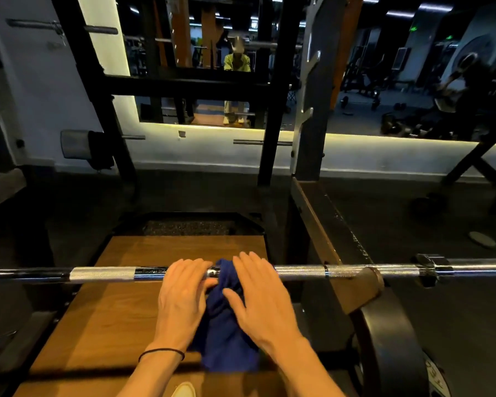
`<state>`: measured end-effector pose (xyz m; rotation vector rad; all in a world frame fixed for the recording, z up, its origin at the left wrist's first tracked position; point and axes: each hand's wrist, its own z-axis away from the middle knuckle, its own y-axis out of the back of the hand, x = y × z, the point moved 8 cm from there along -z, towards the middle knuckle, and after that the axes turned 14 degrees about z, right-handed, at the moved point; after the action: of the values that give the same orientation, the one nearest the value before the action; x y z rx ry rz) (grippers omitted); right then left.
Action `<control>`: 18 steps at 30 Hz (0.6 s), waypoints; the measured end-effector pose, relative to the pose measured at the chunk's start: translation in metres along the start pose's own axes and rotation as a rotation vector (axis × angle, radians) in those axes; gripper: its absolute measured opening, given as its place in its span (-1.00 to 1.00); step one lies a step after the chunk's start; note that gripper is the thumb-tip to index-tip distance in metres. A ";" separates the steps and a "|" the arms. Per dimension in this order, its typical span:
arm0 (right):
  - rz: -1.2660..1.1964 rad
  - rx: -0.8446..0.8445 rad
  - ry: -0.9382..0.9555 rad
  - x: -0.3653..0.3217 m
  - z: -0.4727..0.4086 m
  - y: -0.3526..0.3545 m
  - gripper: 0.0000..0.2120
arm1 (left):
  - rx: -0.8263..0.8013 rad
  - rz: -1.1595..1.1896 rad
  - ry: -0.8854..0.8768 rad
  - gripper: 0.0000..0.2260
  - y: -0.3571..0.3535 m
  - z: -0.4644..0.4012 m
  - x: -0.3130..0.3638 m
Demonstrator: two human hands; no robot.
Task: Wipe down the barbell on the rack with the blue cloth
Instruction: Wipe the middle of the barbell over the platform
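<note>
1. Barbell point(103, 275) lies horizontal across the lower part of the head view, running from the left edge to the right edge. Shaft is chrome with knurled sections; a dark band sits at the far left.
2. Blue cloth point(226, 333) is draped over the barbell at mid-shaft; most of it hangs down on the near side, toward the person.
3. Left hand point(184, 293) rests on the barbell just left of the blue cloth. Its fingers point(194, 266) lie fairly straight over the top of the bar, thumb touching the cloth's left edge. No clenched grasp visible.
4. Right hand point(262, 302) lies on the blue cloth and the bar just right of centre. Fingers extended over the bar, thumb pressing onto the hanging fold. Released posture, flat contact only.
5. A black hair tie point(161, 353) circles the left wrist.
6. Right of the hands, the barbell sits in a brown-padded rack hook point(367, 290); beyond that is the sleeve collar point(430, 267).
7. A black weight plate point(395, 345) stands on edge below the hook, at lower right.
8. Beneath the bar is a wooden platform point(126, 310) with a dark rubber inset at its far end.
9. Black rack uprights point(272, 124) stand behind, in front of a wall mirror point(212, 53) edged by a lit strip.
</note>
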<state>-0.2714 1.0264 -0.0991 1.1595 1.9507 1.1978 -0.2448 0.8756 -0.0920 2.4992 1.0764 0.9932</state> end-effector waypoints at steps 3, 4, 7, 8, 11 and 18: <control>0.086 0.066 -0.183 0.075 0.010 0.011 -0.51 | -0.058 -0.003 0.052 -0.81 -0.004 -0.002 -0.001; 0.118 0.085 -0.308 0.099 0.019 0.016 -0.48 | -0.084 -0.016 0.087 -0.80 -0.005 -0.001 -0.001; 0.114 0.096 -0.597 0.105 0.032 0.015 -0.37 | -0.144 -0.102 0.120 -0.73 -0.006 -0.004 -0.002; 0.070 0.091 -0.620 0.090 0.025 0.012 -0.37 | -0.181 -0.140 0.111 -0.73 -0.005 -0.009 -0.003; -0.018 0.090 -0.386 0.030 0.008 0.002 -0.44 | -0.317 -0.265 0.029 -0.77 -0.007 -0.029 0.000; 0.092 0.113 -0.244 0.086 0.031 0.011 -0.49 | -0.476 -0.345 0.327 -0.50 -0.022 -0.066 0.000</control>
<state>-0.2821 1.1173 -0.1051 1.3968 1.8161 0.9496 -0.3013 0.8879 -0.0536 1.7472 1.1426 1.3812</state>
